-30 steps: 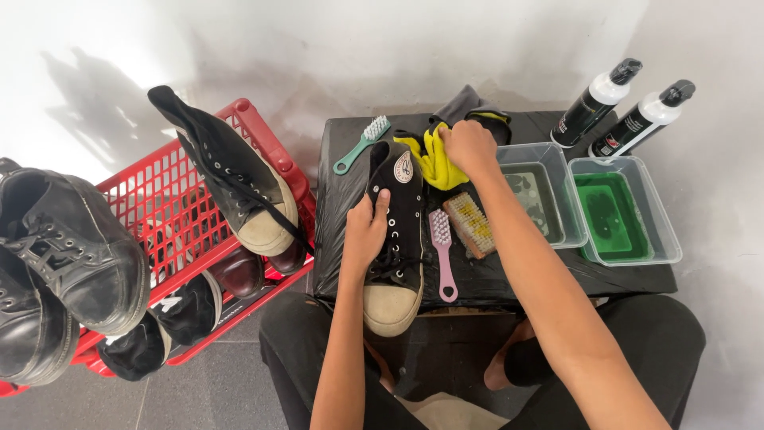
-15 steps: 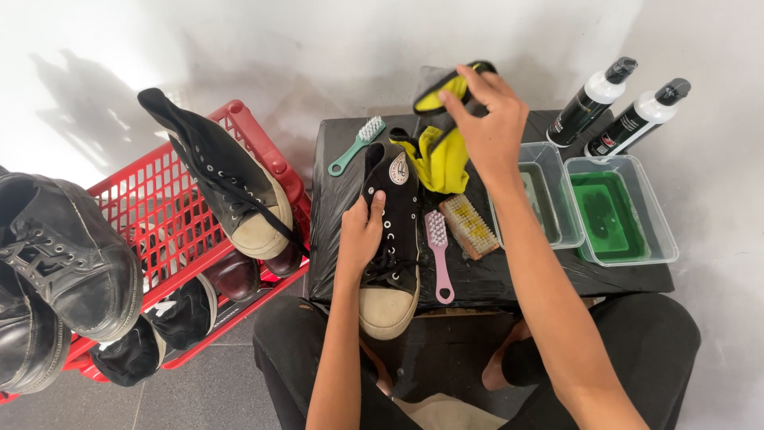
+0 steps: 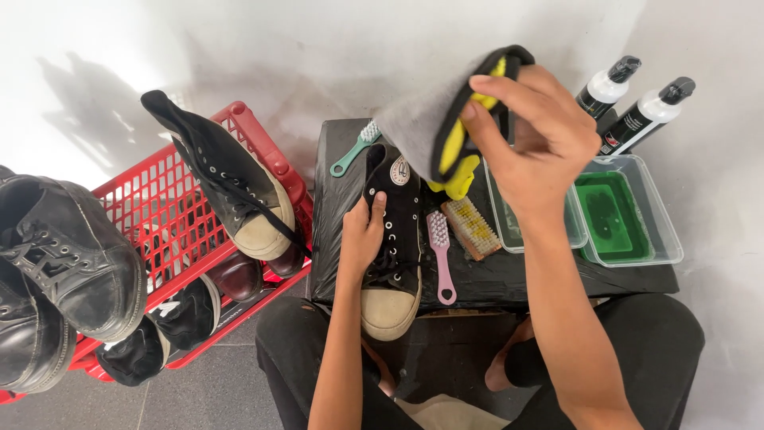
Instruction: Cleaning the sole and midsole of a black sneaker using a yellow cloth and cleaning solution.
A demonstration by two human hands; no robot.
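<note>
The right hand (image 3: 541,151) has lifted the cloth (image 3: 434,119) higher off the table (image 3: 557,279) since a moment ago, fingers pinched on it. The left hand (image 3: 362,235) stays, fingers curled on the sneaker (image 3: 394,247) at the front edge. Three brushes, two tubs, two bottles.

views: 1 | spot: on the person's head | faces: straight down, past both arms to the lap | how near: close, the black table (image 3: 557,275) sits in the middle, just past the knees | left edge: red basket (image 3: 163,215) of shoes | top: pale wall | shared part: none, only 1 view
</note>
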